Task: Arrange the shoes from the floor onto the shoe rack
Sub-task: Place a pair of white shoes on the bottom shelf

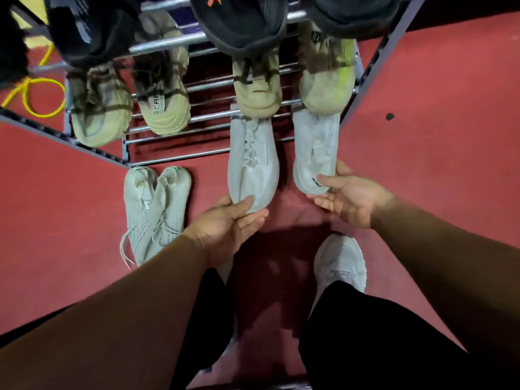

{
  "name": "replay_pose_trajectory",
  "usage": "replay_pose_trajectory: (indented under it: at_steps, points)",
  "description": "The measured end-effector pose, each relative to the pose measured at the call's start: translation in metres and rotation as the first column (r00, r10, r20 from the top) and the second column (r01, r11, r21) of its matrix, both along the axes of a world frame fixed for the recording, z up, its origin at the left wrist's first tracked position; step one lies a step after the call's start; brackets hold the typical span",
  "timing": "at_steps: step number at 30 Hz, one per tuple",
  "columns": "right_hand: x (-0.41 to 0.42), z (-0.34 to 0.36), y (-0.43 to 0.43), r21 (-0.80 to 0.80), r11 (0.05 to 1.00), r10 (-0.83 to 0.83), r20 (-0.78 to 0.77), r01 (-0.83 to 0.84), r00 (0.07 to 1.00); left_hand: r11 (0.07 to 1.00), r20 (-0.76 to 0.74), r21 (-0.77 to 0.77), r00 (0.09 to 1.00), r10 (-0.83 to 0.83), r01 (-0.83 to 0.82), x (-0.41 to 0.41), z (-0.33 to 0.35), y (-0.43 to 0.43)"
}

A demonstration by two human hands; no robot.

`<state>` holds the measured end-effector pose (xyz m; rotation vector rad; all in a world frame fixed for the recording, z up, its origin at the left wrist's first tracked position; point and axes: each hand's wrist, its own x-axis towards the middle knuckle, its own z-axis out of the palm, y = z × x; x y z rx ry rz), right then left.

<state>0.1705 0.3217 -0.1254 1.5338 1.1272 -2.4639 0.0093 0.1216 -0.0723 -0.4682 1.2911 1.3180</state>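
Left hand [229, 223] fingers gripping pale grey shoe [253, 161], right hand [347, 199] gripping its mate [315, 150]

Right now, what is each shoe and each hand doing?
Left hand: gripping one white shoe by its near end.
Right hand: gripping the other white shoe by its near end.
Pale green pair: lying on the floor, laces loose.
Beige shoes: resting on the rack.

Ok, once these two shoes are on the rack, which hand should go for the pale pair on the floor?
Left. The left hand is nearer the pale pair, which lies on the floor to its left beside the rack. The right hand would have to cross over, past both grey shoes.
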Motion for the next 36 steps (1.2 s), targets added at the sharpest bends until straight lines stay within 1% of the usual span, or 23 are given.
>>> replay_pose_trajectory:
  at_steps: [4,10,13,19,22,28,30,33,36]
  points:
    - [-0.007,-0.015,0.015,-0.003,1.0,0.018,-0.041,-0.018,0.999,1.0,-0.005,0.022,1.0,-0.016,0.016,-0.008,-0.014,0.019]
    - [-0.022,-0.028,0.057,0.049,0.994,0.094,0.014,-0.095,0.995,0.999,-0.046,0.028,0.999,0.018,-0.017,-0.025,-0.041,0.056]
    - [-0.026,-0.029,0.076,0.026,0.994,0.102,0.006,-0.102,0.995,0.999,-0.044,0.031,0.998,0.038,-0.037,-0.029,-0.054,0.068]
    - [-0.033,-0.031,0.096,0.036,0.972,0.233,0.022,-0.233,0.972,0.993,-0.02,0.116,0.999,0.034,-0.032,-0.028,-0.07,0.07]
    - [-0.035,-0.032,0.091,0.02,0.965,0.262,0.018,-0.263,0.965,0.991,-0.015,0.129,0.999,0.041,-0.038,-0.029,-0.071,0.07]
    - [-0.041,-0.056,0.055,-0.009,0.988,0.151,0.045,-0.151,0.987,0.995,-0.003,0.085,0.999,0.054,-0.054,-0.034,-0.075,0.076]
    - [-0.043,-0.062,0.048,-0.029,0.994,0.104,0.082,-0.102,0.991,0.996,-0.013,0.075,0.999,0.051,-0.05,-0.035,-0.077,0.078]
    - [-0.044,-0.064,0.043,-0.087,0.996,0.014,0.145,-0.002,0.989,0.996,-0.015,0.068,0.998,0.063,-0.061,-0.037,-0.079,0.079]
    - [-0.046,-0.063,0.044,-0.086,0.992,-0.076,0.153,0.089,0.985,0.994,-0.013,0.087,0.998,0.062,-0.061,-0.037,-0.081,0.082]
